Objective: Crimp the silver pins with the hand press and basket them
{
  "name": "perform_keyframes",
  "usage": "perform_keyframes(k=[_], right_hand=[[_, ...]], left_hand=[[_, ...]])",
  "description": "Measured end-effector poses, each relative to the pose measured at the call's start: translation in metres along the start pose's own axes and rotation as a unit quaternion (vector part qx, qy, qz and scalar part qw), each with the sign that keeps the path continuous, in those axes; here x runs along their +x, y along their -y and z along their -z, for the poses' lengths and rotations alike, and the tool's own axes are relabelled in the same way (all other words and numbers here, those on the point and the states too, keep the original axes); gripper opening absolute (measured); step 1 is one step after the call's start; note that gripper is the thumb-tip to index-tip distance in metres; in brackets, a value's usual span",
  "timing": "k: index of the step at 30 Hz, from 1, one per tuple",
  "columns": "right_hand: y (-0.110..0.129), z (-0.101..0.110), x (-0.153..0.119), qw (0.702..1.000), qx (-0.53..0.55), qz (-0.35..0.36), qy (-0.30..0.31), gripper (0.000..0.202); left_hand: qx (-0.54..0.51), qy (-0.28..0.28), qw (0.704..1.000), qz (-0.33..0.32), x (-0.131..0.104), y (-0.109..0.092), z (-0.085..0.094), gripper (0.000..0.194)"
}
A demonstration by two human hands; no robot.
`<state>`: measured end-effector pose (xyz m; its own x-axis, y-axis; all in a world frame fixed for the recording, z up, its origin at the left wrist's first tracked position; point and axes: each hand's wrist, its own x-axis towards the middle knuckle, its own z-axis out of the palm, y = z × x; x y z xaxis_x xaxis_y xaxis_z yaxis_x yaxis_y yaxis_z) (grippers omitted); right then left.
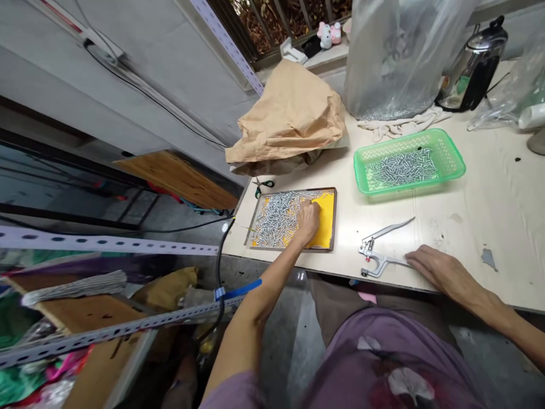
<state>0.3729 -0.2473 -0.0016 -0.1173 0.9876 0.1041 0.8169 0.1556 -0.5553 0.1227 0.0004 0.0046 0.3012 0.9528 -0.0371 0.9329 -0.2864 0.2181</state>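
My left hand (309, 221) is over the shallow tray (334, 218) with the yellow bottom. Its fingers are curled together at the edge of a heap of small silver metal pins (276, 218); whatever lies between the fingertips is hidden. At the table's front edge, my right hand (440, 272) has its fingers closed on the handle end of a pair of silver snap pliers (383, 262). The pliers lie on their side with the handles spread and the jaws pointing left.
Behind the pliers stands a green plastic basket (457, 167) of similar metal pieces. Scissors (264, 184) lie behind the tray, near a crumpled brown paper bag (293, 113). A clear plastic bag (392, 62) and a kettle (477, 68) stand farther back. A black cable (219, 267) hangs left.
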Motion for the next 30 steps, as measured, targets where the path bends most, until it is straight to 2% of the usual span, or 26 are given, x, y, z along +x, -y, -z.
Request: perform_keyframes(k=[2, 4, 7, 9, 10, 12, 16, 23, 26, 30], right_hand=[[-0.001, -0.005, -0.004, 0.999, -0.039, 0.005, -0.007, 0.037], [-0.003, -0.009, -0.007, 0.998, -0.065, 0.015, -0.005, 0.033], [-0.003, -0.014, -0.010, 0.996, -0.080, 0.025, 0.015, 0.027], [-0.002, -0.017, -0.011, 0.995, -0.096, 0.018, 0.031, 0.024], [-0.001, -0.018, -0.011, 0.994, -0.105, 0.014, 0.037, 0.023], [0.001, -0.019, -0.011, 0.992, -0.120, 0.009, 0.046, 0.022], [0.006, -0.019, -0.011, 0.991, -0.123, 0.008, 0.052, 0.020], [0.010, -0.017, -0.010, 0.994, -0.098, 0.002, 0.044, 0.017], [0.012, -0.017, -0.010, 0.994, -0.101, -0.004, 0.051, 0.020], [0.012, -0.012, -0.011, 0.991, -0.112, -0.005, 0.069, 0.019]], left_hand=[[-0.070, 0.011, 0.997, -0.001, -0.019, -0.008, 0.004, 0.019], [-0.194, 0.090, 0.977, 0.015, -0.044, -0.019, 0.005, 0.013], [-0.345, 0.268, 0.898, 0.055, -0.083, -0.034, 0.001, 0.020], [-0.387, 0.339, 0.855, 0.067, -0.103, -0.041, -0.004, 0.030], [-0.394, 0.355, 0.845, 0.072, -0.109, -0.045, -0.006, 0.033], [-0.385, 0.366, 0.843, 0.087, -0.115, -0.050, -0.010, 0.035], [-0.349, 0.363, 0.858, 0.106, -0.115, -0.057, -0.015, 0.033], [-0.295, 0.374, 0.875, 0.084, -0.111, -0.058, -0.019, 0.025], [-0.287, 0.403, 0.865, 0.088, -0.109, -0.059, -0.018, 0.029], [-0.281, 0.432, 0.847, 0.130, -0.107, -0.063, -0.015, 0.024]])
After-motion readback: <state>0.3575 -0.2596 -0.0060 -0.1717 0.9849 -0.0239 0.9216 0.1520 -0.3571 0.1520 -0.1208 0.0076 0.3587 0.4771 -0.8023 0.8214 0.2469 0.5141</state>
